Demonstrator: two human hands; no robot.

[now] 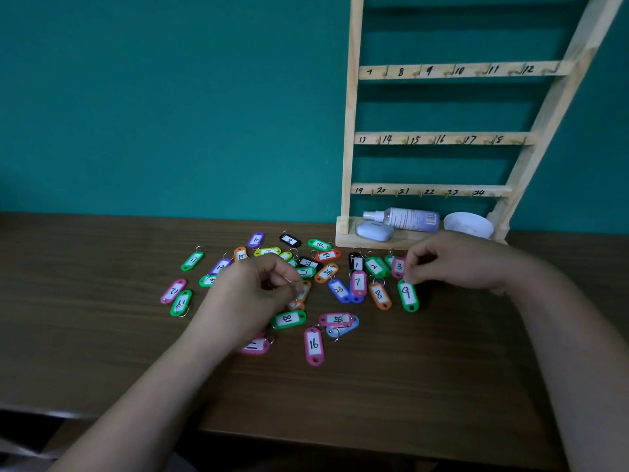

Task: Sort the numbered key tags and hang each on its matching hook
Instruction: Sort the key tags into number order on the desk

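Roughly thirty tags [313, 344] strewn, right hand [452, 264] pinches green tag 9 [407, 294], left hand [252, 291] grip unclear, rack tray [347, 241] holds one bottle [408, 219]

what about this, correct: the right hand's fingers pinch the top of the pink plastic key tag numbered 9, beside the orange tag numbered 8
No: in the head view the plastic key tag numbered 9 is green, not pink. The fingers of the right hand pinch its top, beside the orange plastic tag numbered 8.
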